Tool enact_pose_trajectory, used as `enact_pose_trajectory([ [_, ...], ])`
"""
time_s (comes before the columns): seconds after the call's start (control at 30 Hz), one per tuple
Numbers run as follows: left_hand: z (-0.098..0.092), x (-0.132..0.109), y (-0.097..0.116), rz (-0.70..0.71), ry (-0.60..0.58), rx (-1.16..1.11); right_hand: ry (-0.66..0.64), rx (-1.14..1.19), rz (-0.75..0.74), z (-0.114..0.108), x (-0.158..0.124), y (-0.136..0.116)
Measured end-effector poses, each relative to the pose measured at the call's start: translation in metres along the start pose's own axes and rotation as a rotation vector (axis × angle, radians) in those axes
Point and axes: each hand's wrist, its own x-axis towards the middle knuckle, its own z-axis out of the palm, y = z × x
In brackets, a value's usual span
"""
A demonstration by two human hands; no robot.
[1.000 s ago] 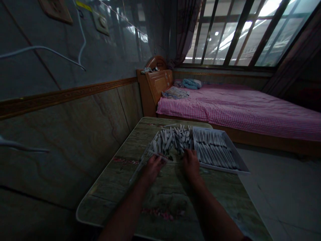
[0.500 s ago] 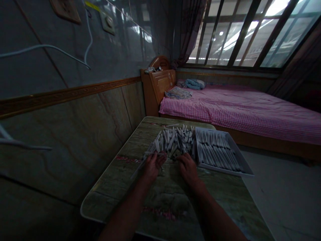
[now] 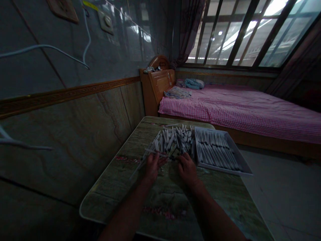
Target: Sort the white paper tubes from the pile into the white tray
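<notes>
My right hand (image 3: pixel 186 166) has moved toward my left hand (image 3: pixel 151 165), whose fingers clamp a white tube (image 3: pixel 149 150); the right's grip I cannot tell. A tray (image 3: pixel 239 156) overhangs the counter's (image 3: pixel 110 190) right edge.

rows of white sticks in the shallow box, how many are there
2: a far row along the box's back side, and a near row in front of it. Any layer underneath would be hidden.
</notes>
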Motion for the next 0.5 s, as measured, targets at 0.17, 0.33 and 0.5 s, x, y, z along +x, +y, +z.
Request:
enact_pose_trajectory([
  [0.17, -0.0023, 0.0006, 0.0012, -0.032, -0.009, 0.011, 0.011, 0.055, 0.005, -0.0027, 0.0011, -0.0029],
  [0.33, -0.0023, 0.0014, 0.0015, -0.020, 0.004, 0.023, 0.039, 0.106, -0.006, -0.0039, 0.0016, -0.0023],
  [0.5, -0.0003, -0.0007, 0.0038, -0.036, 0.009, -0.018, 0.016, 0.125, -0.013, -0.0029, 0.0012, -0.0030],
])
